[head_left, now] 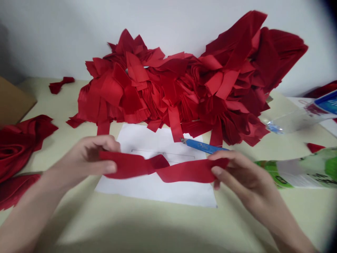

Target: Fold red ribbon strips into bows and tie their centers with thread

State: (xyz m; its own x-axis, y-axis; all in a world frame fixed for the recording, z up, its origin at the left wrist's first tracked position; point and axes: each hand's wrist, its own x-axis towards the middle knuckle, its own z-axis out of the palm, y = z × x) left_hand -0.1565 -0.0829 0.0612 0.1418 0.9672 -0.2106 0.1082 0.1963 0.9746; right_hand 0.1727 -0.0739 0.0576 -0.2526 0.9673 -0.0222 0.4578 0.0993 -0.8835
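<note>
Red fabric strip [163, 169], crossed over at its middle, is pinched at each end by the left hand [86, 158] and the right hand [242, 172] above a white paper sheet [155, 189]. A heap of red strips [168, 84] is piled on the far side.

Right of my right hand [243, 179], the green printed bag [302, 168] is cut by picture edge, and my left hand [84, 158] hides the end of the red strip [126, 164].

we see a big heap of red fabric strips [168, 84] before the white wall [158, 24]; left of this heap lie a piece of cardboard [13, 100] and folded red cloth [15, 151], right of it a clear plastic bag [297, 117].
</note>
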